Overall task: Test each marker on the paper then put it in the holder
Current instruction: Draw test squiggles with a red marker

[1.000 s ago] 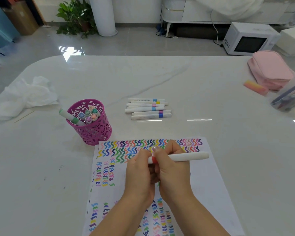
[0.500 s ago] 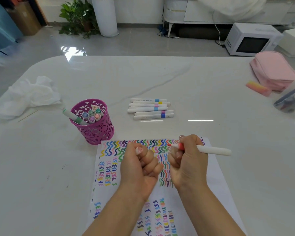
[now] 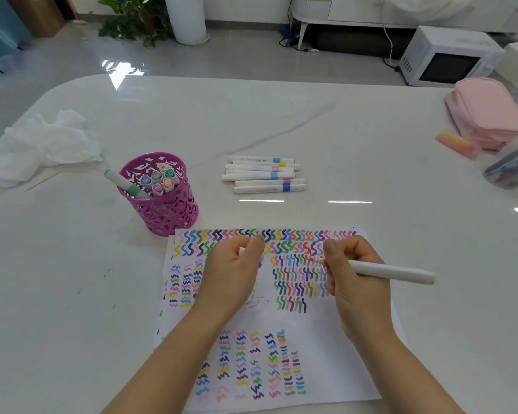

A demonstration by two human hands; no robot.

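Marker [image 3: 389, 272] lowered to paper [image 3: 326, 330], white barrel, red tip

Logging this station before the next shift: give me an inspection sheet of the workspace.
Surface: white table, glossy.
Job's things: paper covered in squiggles; magenta holder with capped markers; loose markers beyond the paper.
Clutter: crumpled white sheet, pink pouch.
Hands: right hand grips uncapped marker, tip over paper; left hand pinches cap.
Cables: cord on floor behind table.
Surroundings: microwave, plant.
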